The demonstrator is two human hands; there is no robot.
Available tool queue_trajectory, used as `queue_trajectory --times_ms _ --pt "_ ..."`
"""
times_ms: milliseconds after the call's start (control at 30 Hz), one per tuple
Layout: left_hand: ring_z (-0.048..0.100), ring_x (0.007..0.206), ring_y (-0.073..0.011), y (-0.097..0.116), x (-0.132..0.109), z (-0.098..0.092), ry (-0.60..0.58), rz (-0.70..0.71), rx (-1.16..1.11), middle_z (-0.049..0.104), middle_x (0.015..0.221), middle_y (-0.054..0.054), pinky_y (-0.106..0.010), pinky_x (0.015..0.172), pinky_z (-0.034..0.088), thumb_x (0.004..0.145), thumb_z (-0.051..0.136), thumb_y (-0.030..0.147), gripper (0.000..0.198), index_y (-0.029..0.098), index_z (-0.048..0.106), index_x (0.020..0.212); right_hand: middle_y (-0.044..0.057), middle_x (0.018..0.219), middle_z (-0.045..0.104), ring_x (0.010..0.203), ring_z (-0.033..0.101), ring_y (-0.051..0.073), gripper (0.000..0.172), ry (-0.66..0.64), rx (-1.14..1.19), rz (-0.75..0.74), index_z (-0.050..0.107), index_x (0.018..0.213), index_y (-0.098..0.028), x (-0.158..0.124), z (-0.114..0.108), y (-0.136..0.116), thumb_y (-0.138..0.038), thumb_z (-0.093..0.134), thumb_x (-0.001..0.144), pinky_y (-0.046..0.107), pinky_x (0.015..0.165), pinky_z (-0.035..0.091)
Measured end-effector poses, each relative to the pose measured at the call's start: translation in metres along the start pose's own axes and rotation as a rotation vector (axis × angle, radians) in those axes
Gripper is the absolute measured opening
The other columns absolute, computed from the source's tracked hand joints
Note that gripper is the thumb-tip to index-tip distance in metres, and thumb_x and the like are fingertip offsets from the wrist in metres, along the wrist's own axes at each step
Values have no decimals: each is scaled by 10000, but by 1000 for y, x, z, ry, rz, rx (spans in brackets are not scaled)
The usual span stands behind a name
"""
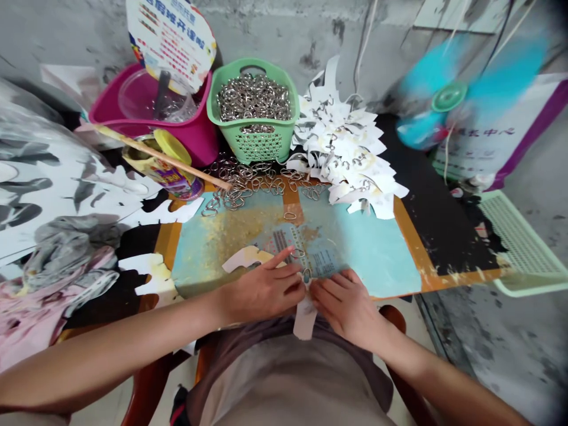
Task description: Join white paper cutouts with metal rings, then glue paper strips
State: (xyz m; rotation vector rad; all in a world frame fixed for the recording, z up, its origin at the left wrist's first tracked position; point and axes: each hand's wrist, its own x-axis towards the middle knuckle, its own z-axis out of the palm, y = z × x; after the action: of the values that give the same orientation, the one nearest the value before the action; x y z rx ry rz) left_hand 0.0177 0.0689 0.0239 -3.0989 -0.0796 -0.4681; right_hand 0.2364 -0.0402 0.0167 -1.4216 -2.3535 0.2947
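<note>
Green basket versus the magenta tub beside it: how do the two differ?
Colour: the green basket is pale green; the magenta tub is deep pink.
Wall: the green basket's front is pierced with a lattice of holes, while the magenta tub's visible side looks solid.
Contents: the green basket is heaped with metal rings; the magenta tub holds a clear container.
Both stand open-topped, near the grey wall.

Your head camera looks forward and down, fairly close, from the near side of the tabletop [377, 254].
</note>
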Motion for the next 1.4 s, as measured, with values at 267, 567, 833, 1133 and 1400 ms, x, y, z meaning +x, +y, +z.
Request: queue_trajectory --times_ms 267,567,833,1133,1400 --pt "595 1171 -220 14 -10 4 45 -109 -25 723 1078 -104 -602 1224 41 938 535 254 218 150 669 1074 56 942 683 722 616 152 143 393 485 532 624 1016 -206 4 -1 -4 -285 510 983 271 614 455" --pt "525 1231 -272 23 -17 2 139 -265 -53 644 1144 -87 -616 1215 38 851 629 243 264 228 683 1108 28 761 632 738 598 197 87 105 330 562 590 786 -206 26 6 -20 -204 591 873 294 656 429" --pt "501 1200 -311 0 4 -51 151 -568 -405 536 1236 -143 -580 1112 319 864 670 451 470 209 601 1261 -29 707 586 635 540 124 74 145 897 573 553 870 -220 23 -20 -21 -251 616 895 229 580 404" --pt "415 1277 -268 -10 26 -59 39 -319 -1134 630 955 -98 -394 1059 386 939 589 409 316 182 695 746 -63 661 567 575 508 85 388 212 1655 346 557 1088 -251 27 -31 -22 -277 802 788 192 560 400" --pt "441 1248 -274 1 26 -51 195 -524 -939 623 968 -115 -401 1013 427 965 533 365 341 174 684 726 -20 671 530 568 450 85 503 -48 1651 474 614 779 -162 36 -25 -9 -639 758 708 195 519 363"
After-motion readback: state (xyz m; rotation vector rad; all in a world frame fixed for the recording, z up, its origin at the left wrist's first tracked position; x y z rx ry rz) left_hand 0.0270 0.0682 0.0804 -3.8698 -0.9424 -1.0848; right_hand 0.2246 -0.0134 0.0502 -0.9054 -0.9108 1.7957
